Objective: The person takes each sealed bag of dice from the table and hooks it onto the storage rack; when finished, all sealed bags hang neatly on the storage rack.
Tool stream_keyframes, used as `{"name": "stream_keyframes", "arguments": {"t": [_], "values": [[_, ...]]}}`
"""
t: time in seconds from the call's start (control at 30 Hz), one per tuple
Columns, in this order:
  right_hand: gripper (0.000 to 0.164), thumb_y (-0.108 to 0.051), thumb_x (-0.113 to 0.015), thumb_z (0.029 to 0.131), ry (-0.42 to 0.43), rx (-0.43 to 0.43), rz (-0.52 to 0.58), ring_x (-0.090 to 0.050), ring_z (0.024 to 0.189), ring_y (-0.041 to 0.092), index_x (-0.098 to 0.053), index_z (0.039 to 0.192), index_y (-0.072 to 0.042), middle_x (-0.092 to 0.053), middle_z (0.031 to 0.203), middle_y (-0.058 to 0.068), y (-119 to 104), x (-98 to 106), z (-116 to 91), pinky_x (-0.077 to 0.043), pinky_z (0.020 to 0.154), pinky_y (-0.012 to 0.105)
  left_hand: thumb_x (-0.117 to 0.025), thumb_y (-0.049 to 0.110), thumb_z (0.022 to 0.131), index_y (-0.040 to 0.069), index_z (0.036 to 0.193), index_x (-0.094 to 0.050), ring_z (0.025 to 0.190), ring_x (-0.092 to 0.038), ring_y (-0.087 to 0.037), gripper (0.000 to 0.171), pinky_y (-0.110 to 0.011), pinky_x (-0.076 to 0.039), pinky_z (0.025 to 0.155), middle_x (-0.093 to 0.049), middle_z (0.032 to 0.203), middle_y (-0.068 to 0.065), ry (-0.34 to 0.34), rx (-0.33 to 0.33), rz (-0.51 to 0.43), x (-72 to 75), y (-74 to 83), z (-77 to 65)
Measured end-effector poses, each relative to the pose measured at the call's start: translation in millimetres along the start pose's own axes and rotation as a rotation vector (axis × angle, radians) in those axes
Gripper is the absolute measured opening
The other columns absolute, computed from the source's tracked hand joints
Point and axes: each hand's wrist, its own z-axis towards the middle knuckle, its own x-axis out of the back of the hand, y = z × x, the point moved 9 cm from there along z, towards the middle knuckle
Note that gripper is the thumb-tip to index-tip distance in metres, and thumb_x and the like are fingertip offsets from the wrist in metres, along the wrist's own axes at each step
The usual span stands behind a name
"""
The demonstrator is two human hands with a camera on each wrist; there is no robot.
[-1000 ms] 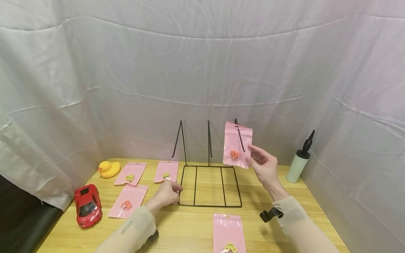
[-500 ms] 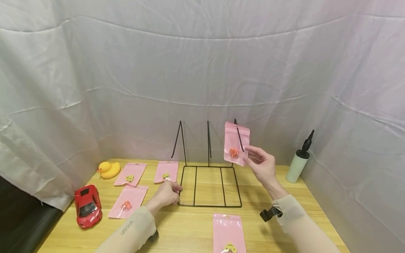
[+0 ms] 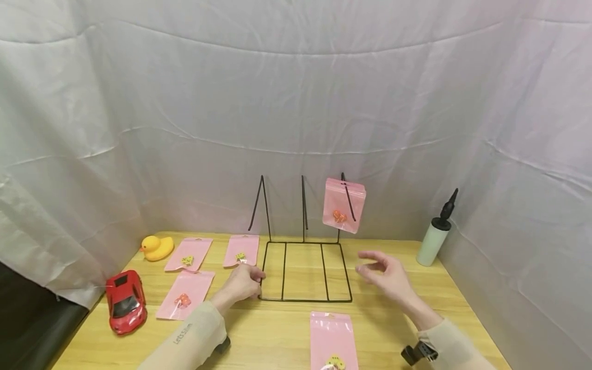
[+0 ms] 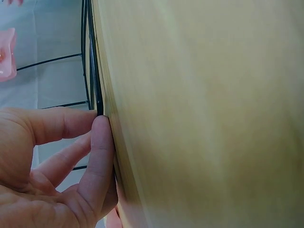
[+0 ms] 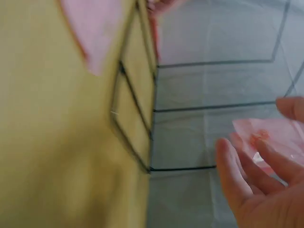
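Observation:
A black wire display rack (image 3: 305,301) with three upright prongs stands on the table. My left hand (image 3: 241,283) holds its left base wire; in the left wrist view, thumb and finger (image 4: 101,147) pinch that wire. From the right prong hangs a pink pouch (image 3: 333,199) with orange dice visible in it; doubled edges at its top suggest another behind. My right hand (image 3: 387,275) is below and right of the pouch, apart from it, fingers loosely bent around nothing. Nearest my left hand lies a pink pouch (image 3: 251,245) with yellow dice, partly covered.
On the left lie pink pouches with yellow dice (image 3: 196,247) and orange dice (image 3: 196,282). A yellow rubber duck (image 3: 158,248) and red toy car (image 3: 126,303) are beyond them. Another pouch (image 3: 331,334) lies in front; a green hand pump (image 3: 433,244) stands at right.
My right hand has let go of the hanging pouch and drawn back down to the right. The pouch now hangs freely from the right prong. My left hand stays on the rack.

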Motion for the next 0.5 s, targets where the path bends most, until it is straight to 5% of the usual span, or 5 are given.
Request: {"name": "stream_keyframes", "arguments": {"t": [0.27,0.37,0.5], "values": [[0.057,-0.021,-0.088,0.096,-0.365,0.063,-0.097,-0.074,0.122,0.039,-0.069,0.142,0.006,-0.071,0.144,0.031,20,-52,-42,-0.069,0.094,0.033,-0.075,-0.012,0.074,-0.001,0.125,-0.081,0.082,-0.065,-0.017,0.052,-0.026,-0.060,0.064,-0.073,0.109,-0.013,0.004,0.012,-0.006,2.2,-1.0,-0.2],[0.062,-0.025,-0.093,0.091,-0.426,0.076,-0.155,-0.075,0.121,0.040,-0.070,0.141,0.005,-0.075,0.139,0.026,23,-64,-55,-0.069,0.097,0.037,-0.075,-0.012,0.074,-0.001,0.124,-0.081,0.082,-0.066,-0.017,0.052,-0.026,-0.060,0.064,-0.074,0.108,-0.012,0.006,0.008,-0.003,1.9,-1.0,0.5],[0.073,-0.036,-0.099,0.083,-0.430,0.135,-0.363,-0.077,0.116,0.033,-0.072,0.140,0.000,-0.081,0.133,0.014,21,-74,-66,-0.066,0.099,0.040,-0.075,-0.012,0.073,-0.001,0.124,-0.081,0.082,-0.065,-0.016,0.052,-0.025,-0.059,0.064,-0.074,0.108,-0.012,0.007,0.006,-0.005,1.5,-1.1,0.7]]}}
